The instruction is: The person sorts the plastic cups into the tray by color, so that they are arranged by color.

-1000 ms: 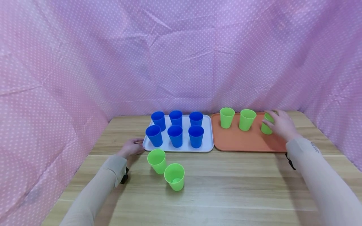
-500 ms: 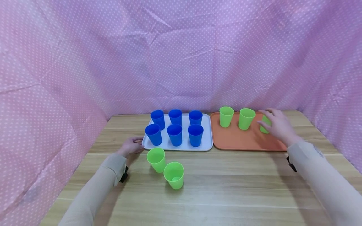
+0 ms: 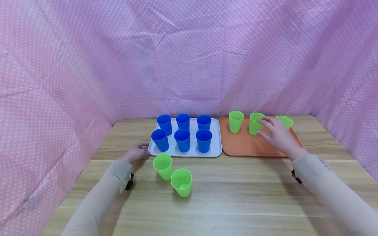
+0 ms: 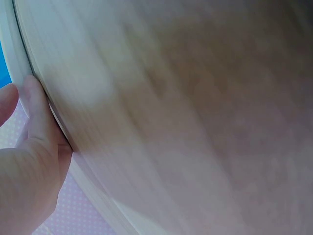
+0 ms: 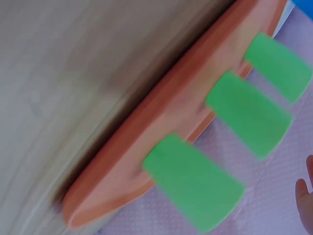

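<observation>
My left hand (image 3: 137, 153) lies at the left edge of the white tray (image 3: 217, 141). In the left wrist view its straight fingers (image 4: 39, 107) touch the tray's rim, with the thumb apart. Several blue cups (image 3: 182, 141) stand upright on that tray in two rows. Over the orange tray (image 3: 239, 146), my right hand (image 3: 279, 137) is spread and holds nothing. Three green cups stand there in a row: a left one (image 3: 236, 123), a middle one (image 3: 254, 126) behind my fingertips, and a right one (image 3: 285, 121), partly hidden by the hand.
Two more green cups, one (image 3: 163, 167) near the white tray's front left corner and another (image 3: 181, 183) closer to me, stand on the wooden table (image 3: 236, 196). The trays sit side by side. Pink dotted cloth (image 3: 189, 65) hangs behind and at the sides.
My right hand has come away from the right green cup and moved left toward the middle one. That right cup stays on the orange tray. The left hand has kept its place.
</observation>
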Demonstrator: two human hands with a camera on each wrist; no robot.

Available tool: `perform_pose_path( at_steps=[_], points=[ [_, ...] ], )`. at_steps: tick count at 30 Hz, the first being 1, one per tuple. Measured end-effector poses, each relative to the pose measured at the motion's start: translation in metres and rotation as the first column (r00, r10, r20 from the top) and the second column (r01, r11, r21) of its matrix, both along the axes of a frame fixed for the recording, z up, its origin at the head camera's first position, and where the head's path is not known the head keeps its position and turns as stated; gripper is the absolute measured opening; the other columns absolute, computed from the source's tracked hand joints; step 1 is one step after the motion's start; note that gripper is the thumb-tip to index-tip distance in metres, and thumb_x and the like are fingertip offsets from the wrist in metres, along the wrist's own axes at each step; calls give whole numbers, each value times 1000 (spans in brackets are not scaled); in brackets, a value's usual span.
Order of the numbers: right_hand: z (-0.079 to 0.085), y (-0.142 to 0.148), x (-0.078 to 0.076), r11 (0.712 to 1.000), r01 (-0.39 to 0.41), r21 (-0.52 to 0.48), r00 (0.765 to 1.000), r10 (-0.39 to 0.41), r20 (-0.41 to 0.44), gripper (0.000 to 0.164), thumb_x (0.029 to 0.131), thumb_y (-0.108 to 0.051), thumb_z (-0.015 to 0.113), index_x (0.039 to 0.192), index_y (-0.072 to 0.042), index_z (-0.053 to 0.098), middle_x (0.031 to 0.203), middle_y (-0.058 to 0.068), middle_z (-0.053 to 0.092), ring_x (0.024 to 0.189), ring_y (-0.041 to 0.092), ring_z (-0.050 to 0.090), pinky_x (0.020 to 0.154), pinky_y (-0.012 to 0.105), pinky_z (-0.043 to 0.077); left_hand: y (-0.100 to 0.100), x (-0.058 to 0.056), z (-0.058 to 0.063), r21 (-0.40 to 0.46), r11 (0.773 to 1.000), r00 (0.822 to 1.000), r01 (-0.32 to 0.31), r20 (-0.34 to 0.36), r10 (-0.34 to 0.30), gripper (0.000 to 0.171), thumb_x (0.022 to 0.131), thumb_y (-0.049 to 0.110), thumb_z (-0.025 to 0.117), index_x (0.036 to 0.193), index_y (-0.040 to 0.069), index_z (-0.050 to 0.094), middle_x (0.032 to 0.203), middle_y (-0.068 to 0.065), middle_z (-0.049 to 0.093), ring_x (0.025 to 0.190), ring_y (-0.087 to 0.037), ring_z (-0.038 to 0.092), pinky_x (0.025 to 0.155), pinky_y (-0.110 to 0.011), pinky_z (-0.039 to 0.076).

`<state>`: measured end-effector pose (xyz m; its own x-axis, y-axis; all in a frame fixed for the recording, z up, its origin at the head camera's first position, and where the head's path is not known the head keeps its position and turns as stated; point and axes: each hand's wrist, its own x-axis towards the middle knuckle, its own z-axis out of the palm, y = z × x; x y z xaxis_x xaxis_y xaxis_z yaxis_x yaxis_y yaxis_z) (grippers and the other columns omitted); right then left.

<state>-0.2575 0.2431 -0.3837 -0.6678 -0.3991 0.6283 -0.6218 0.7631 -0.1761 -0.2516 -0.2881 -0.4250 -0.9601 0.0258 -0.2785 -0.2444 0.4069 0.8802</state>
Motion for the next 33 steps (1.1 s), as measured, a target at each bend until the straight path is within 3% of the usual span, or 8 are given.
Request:
perform_pose_path(
  at_steps=[7,13,18,28,33],
  points=[
    [-4,-29,7,995,-104,9,992,104,-72,46,75,-4,75,118,5,59,115,27,56,103,44,52,85,57,44,0,-2,0,-14,1000,1000,-10,6,10,54,87,-7,53,139,-9,37,131,-33,48,104,-24,59,87,-29,54],
    [-5,-46,16,992,-126,21,992,126,23,43,83,-11,71,122,1,58,120,23,53,112,40,48,92,56,42,1,-3,2,-25,999,999,-28,35,29,54,89,-8,50,141,-9,34,135,-33,44,106,-24,57,86,-27,55],
    [-6,-60,23,989,-138,46,989,136,61,44,82,-12,72,122,-1,58,122,21,53,114,38,48,93,54,44,1,-7,3,-20,999,998,-43,49,44,54,89,-9,50,141,-7,34,136,-32,43,110,-26,56,87,-27,54],
    [-5,-93,23,978,-206,42,978,204,38,48,81,-15,73,125,-5,57,124,19,53,113,35,49,92,50,44,-6,-30,1,-11,1000,999,-14,33,14,54,88,-11,49,140,-9,35,135,-33,44,101,-21,59,84,-24,55],
    [-2,-112,24,970,-238,53,970,234,63,54,78,-18,76,127,-8,57,128,19,51,117,36,47,94,51,45,-10,-42,-1,-46,999,999,0,38,2,54,89,-8,50,140,-7,36,134,-31,46,104,-21,58,82,-23,55]
  ],
)
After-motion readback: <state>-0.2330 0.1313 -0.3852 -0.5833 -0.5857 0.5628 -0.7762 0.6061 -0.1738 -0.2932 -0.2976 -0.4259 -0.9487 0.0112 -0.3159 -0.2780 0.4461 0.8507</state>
